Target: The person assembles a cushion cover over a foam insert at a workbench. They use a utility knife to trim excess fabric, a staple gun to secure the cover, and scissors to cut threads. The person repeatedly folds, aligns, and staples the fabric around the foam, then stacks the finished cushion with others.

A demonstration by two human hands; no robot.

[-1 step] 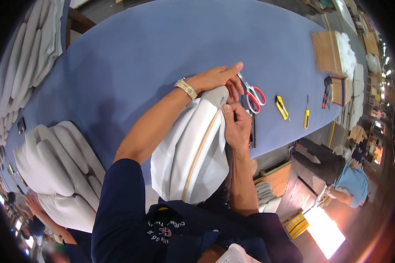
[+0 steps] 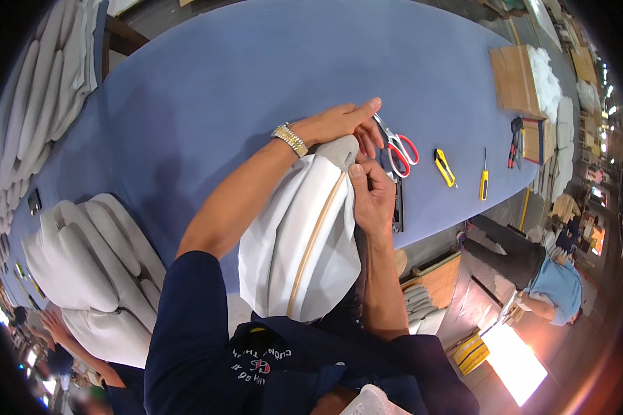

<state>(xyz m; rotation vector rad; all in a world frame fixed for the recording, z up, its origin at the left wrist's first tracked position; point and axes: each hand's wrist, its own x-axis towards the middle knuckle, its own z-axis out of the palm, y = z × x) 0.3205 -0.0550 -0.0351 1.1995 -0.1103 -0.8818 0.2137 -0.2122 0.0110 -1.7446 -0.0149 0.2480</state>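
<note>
A white and grey cushion cover (image 2: 311, 228) with a tan zipper-like strip stands upright against my body, its grey end at the top. My left hand (image 2: 356, 126), with a metal watch band at the wrist, curves round the far side of that grey end. Its thumb stretches away and some of its fingers are hidden. Just below, my right hand (image 2: 372, 194) pinches the cover's edge beside the top of the strip, thumb on the near face. Red-handled scissors (image 2: 399, 151) lie on the table right beyond my hands.
The blue-topped table (image 2: 256, 55) also bears a yellow utility knife (image 2: 444, 169), a yellow screwdriver (image 2: 484, 183) and a cardboard box (image 2: 516, 83) at the right. Grey cushions (image 2: 83, 263) are piled at my left, near another person's hand (image 2: 52, 321). Someone in blue (image 2: 557, 287) works at the far right.
My hands keep the same hold on the cover. The whole view has shifted very slightly; nothing else has visibly moved.
</note>
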